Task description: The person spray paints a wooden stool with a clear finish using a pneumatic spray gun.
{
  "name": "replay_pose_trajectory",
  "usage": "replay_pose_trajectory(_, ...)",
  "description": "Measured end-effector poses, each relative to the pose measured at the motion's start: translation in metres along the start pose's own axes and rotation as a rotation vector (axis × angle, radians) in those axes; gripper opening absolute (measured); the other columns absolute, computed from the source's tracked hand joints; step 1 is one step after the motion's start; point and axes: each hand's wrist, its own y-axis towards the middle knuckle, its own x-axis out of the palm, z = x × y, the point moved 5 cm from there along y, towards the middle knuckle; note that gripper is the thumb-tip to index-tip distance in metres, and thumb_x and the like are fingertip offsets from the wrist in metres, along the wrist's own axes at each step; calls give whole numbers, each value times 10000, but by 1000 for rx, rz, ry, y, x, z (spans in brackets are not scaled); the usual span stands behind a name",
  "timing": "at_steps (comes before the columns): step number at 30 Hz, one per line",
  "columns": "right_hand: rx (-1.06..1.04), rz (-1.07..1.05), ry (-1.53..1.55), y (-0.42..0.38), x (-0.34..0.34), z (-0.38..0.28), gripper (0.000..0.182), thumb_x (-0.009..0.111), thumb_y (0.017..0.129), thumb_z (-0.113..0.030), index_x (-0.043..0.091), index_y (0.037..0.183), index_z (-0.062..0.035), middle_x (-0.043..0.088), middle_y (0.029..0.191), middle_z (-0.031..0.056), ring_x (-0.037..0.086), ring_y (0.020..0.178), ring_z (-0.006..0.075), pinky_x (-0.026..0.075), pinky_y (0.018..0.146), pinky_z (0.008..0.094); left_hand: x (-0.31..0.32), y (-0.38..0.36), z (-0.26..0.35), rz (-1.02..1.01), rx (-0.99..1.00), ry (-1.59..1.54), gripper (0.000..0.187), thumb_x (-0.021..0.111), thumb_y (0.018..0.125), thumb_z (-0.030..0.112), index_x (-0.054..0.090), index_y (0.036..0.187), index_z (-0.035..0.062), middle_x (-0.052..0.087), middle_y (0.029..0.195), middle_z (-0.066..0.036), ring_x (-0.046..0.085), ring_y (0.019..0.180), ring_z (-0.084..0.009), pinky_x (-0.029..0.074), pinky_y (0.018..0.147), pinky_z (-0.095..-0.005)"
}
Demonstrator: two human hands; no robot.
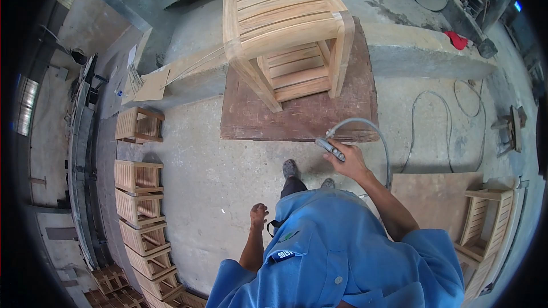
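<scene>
- Looking straight down from a head camera at a concrete workshop floor (205, 165), with the wearer's blue shirt (342, 256) filling the bottom edge of the view.
- Standing on a dark wooden board (302, 117) is a pale slatted wooden stool (285, 28), upright, at the board's far end and overhanging its far edge.
- Lined up along the left side of the floor is a row of similar slatted stools (137, 194), well apart from the board.
- At the right edge stands another slatted wooden piece (485, 234), beside a flat brown panel (434, 194).
- A grey hose (371, 128) curves up from the tool and down past the right forearm.
- The right hand (348, 162) is closed around a slim air tool (331, 148), its tip over the board's near edge, short of the stool.
- The left hand (258, 215) hangs low over bare floor, fingers loosely curled, holding nothing.
</scene>
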Motion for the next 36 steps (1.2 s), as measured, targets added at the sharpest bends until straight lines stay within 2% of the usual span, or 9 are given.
replay_pose_trajectory(3, 59, 25, 30, -5, 0, -4, 478, 748, 839, -259, 631, 1223, 1, 697, 888, 222, 709, 761, 309, 542, 690, 360, -13, -5, -22, 37, 8, -26, 513, 632, 886, 417, 557, 1210, 26, 654, 1023, -104, 649, 880, -214, 500, 612, -314)
replay_pose_trajectory(8, 105, 178, 166, 24, -15, -38, 459, 725, 862, -213, 610, 1231, 33, 680, 781, 173, 671, 653, 196, 511, 627, 306, -42, 30, -29, -231, 152, 38, 380, 674, 848, 316, 630, 1055, 0, 642, 892, -112, 618, 780, -189, 528, 630, -343)
replay_pose_trajectory(11, 88, 269, 252, 50, -17, -50, 442, 759, 824, -205, 644, 1208, -16, 698, 910, 224, 720, 793, 322, 547, 696, 346, -49, 73, -4, -130, 118, 242, 375, 670, 851, 322, 625, 1037, 0, 639, 897, -102, 627, 816, -210, 526, 664, -353)
replay_pose_trajectory(14, 106, 274, 237, 71, -8, -56, 444, 764, 821, -217, 649, 1202, -19, 700, 896, 218, 722, 796, 316, 548, 699, 351, -43, 78, 62, -67, 87, 128, 525, 634, 858, 452, 544, 1251, 116, 644, 1098, -87, 639, 976, -260, 477, 765, -511)
replay_pose_trajectory(16, 146, 253, 201, 85, 1, -54, 433, 768, 819, -232, 661, 1184, -27, 700, 889, 217, 722, 796, 317, 549, 711, 355, -39, 79, 112, -71, 111, 174, 550, 619, 871, 514, 547, 1256, 128, 655, 1141, -82, 642, 995, -252, 465, 757, -469)
replay_pose_trajectory(17, 157, 262, 195, 89, 4, -50, 433, 768, 819, -232, 661, 1184, -27, 700, 889, 217, 722, 796, 317, 549, 711, 355, -36, 89, 131, -100, 62, 210, 639, 622, 890, 525, 460, 1367, 131, 608, 1282, -121, 589, 1159, -325, 427, 900, -565)
replay_pose_trajectory(25, 411, 509, 24, 88, -25, -28, 423, 751, 837, -249, 643, 1186, -36, 691, 868, 215, 713, 762, 332, 540, 675, 381, -25, 147, 210, -155, 139, 286, 470, 612, 909, 467, 557, 1254, 153, 658, 1133, -50, 639, 979, -225, 467, 707, -434)
replay_pose_trajectory(26, 341, 533, -49, 89, -25, -31, 439, 722, 883, -265, 615, 1206, 13, 631, 685, 129, 613, 611, 160, 477, 582, 294, -26, 153, 213, -164, 137, 302, 470, 612, 909, 467, 557, 1254, 153, 658, 1133, -50, 639, 979, -225, 467, 707, -434)
replay_pose_trajectory(36, 407, 513, -95, 111, 15, -45, 499, 752, 851, -274, 608, 1228, 18, 693, 923, 229, 713, 793, 352, 536, 659, 380, -57, 173, 248, -224, 64, 418, 573, 608, 891, 510, 505, 1315, 139, 595, 1293, -130, 588, 1156, -345, 412, 907, -587)
